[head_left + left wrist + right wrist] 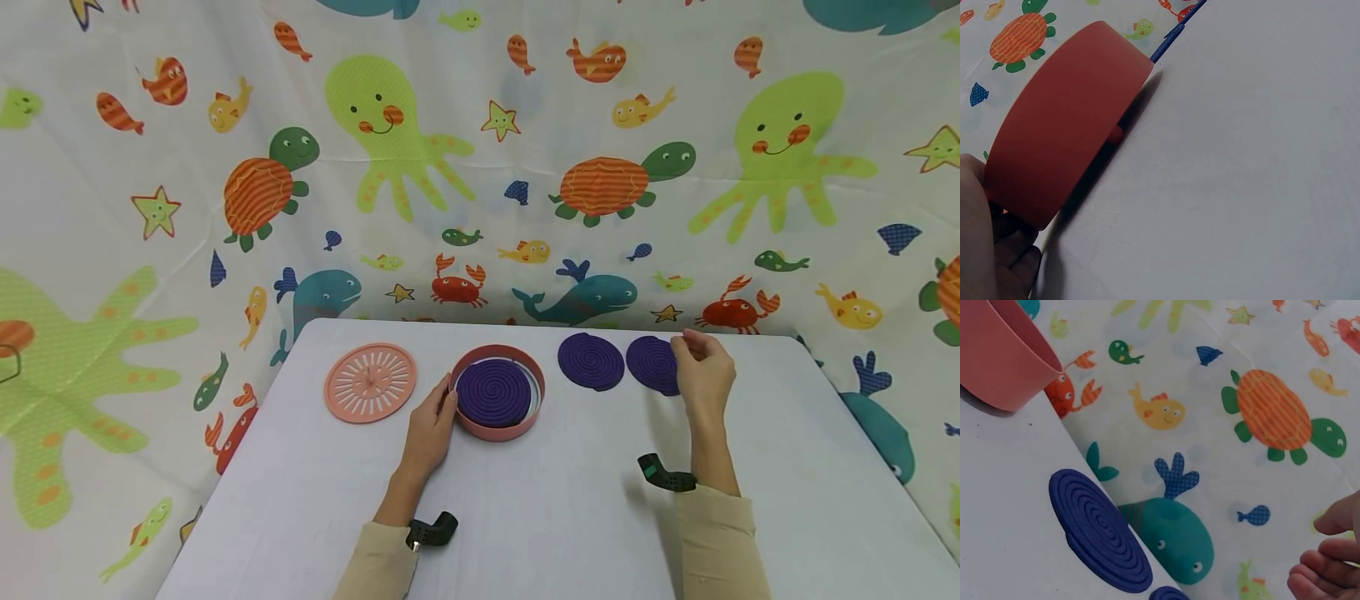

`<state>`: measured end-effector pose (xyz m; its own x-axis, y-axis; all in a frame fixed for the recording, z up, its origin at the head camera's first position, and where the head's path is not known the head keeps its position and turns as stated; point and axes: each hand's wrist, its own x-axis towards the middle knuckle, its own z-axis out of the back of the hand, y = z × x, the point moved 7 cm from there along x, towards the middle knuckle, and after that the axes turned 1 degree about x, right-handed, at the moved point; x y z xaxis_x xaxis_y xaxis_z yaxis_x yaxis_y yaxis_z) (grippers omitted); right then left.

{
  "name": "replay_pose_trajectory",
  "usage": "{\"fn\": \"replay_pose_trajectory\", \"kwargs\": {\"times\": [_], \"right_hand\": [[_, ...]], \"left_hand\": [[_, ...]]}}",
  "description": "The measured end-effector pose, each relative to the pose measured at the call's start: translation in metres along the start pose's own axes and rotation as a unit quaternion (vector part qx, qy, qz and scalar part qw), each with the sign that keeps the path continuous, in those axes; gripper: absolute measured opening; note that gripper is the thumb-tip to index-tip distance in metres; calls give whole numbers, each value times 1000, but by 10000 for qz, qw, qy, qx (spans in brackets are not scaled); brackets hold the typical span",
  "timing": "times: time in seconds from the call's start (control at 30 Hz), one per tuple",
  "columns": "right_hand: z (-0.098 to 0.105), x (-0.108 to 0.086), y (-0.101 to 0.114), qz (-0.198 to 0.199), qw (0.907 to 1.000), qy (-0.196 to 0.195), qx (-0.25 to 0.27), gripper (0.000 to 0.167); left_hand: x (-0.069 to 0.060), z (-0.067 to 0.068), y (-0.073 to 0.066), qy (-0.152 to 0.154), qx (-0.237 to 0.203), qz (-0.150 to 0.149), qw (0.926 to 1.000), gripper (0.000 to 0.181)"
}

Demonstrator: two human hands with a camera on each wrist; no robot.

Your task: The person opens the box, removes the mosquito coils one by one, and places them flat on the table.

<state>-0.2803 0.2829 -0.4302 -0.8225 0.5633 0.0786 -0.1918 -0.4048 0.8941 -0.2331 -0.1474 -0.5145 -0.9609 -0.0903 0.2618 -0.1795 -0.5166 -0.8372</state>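
Note:
A round pink mosquito coil holder (497,433) sits on the white table, with a purple mosquito coil (493,392) inside. My left hand (431,427) grips the holder's left side; the left wrist view shows fingers curled under the edge of its pink wall (1066,125). To the right lie two more purple coils, one nearer the holder (591,362) and one farther right (651,365). My right hand (703,371) is at the far-right coil's right edge. In the right wrist view that hand (1332,559) has thumb and fingers apart, loosely bent, with nothing between them.
A pink slotted lid (371,383) lies flat to the left of the holder. Behind the table's back edge hangs a curtain (480,183) printed with sea animals. Each wrist wears a black camera band, such as the right one (666,475).

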Motion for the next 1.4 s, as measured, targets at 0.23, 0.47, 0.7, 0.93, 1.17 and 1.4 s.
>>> {"fn": "replay_pose_trajectory", "kwargs": {"times": [0.23,0.47,0.7,0.93,1.17,1.4], "right_hand": [[-2,-5,7,148,9999,20,55,43],[-7,-7,12,251,9997,41,63,40],[-12,-11,15,370,9992,134,89,39],[-15,-14,18,539,9983,183,146,37],[-18,-17,22,672,9974,187,160,36],[-24,-20,24,706,9966,384,154,39]], "left_hand": [[-1,-1,2,85,-22,138,9999,50],[0,-1,2,42,-6,107,9999,50],[0,0,0,9,-7,28,10000,50],[-1,0,1,78,-49,206,9997,50],[-1,-1,4,94,-20,247,9996,50],[-1,-1,4,85,-25,204,9998,51]]}}
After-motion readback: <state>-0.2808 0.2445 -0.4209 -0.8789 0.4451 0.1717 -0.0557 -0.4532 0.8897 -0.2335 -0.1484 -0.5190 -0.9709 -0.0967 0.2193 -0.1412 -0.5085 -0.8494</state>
